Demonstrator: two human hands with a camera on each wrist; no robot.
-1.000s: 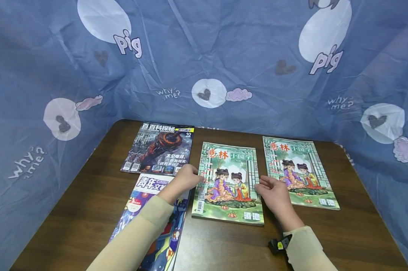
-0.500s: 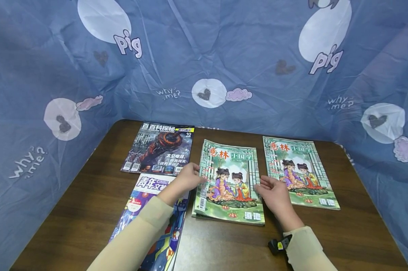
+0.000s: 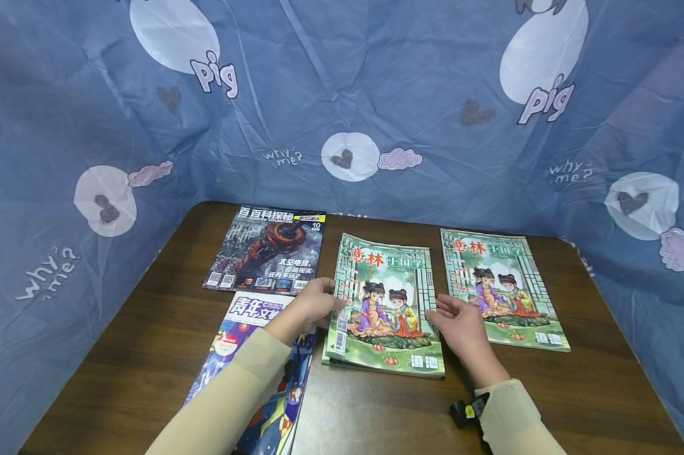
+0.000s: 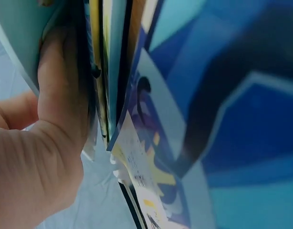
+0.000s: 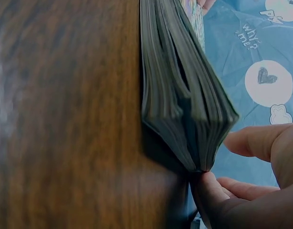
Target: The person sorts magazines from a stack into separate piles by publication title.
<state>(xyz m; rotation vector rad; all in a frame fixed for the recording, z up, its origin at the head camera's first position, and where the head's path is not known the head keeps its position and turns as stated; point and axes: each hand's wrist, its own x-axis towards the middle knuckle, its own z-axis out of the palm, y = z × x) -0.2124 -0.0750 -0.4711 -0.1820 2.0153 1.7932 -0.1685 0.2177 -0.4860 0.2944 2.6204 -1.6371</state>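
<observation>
A green magazine point(image 3: 384, 303) with two cartoon children on its cover tops a small stack mid-table, its left side raised slightly. My left hand point(image 3: 314, 302) pinches that left edge; in the left wrist view the fingers point(image 4: 63, 81) reach beneath the raised cover. My right hand point(image 3: 461, 321) touches the right edge with relaxed fingers. In the right wrist view, a fingertip meets the page edges point(image 5: 165, 86) at their near corner, and a gap splits the pages into two bundles. Another magazine with the same green cover point(image 3: 509, 287) lies to the right.
On the left lie a dark science magazine point(image 3: 270, 246) and, nearer, a purple-blue magazine point(image 3: 228, 354) partly under the left sleeve. A small black device point(image 3: 463, 412) sits by the right cuff. Blue printed cloth point(image 3: 342, 82) surrounds the brown table point(image 3: 370, 417).
My left hand has raised the top magazine's left edge and shifted it slightly right, exposing a strip of the one beneath. The right hand has stayed in place.
</observation>
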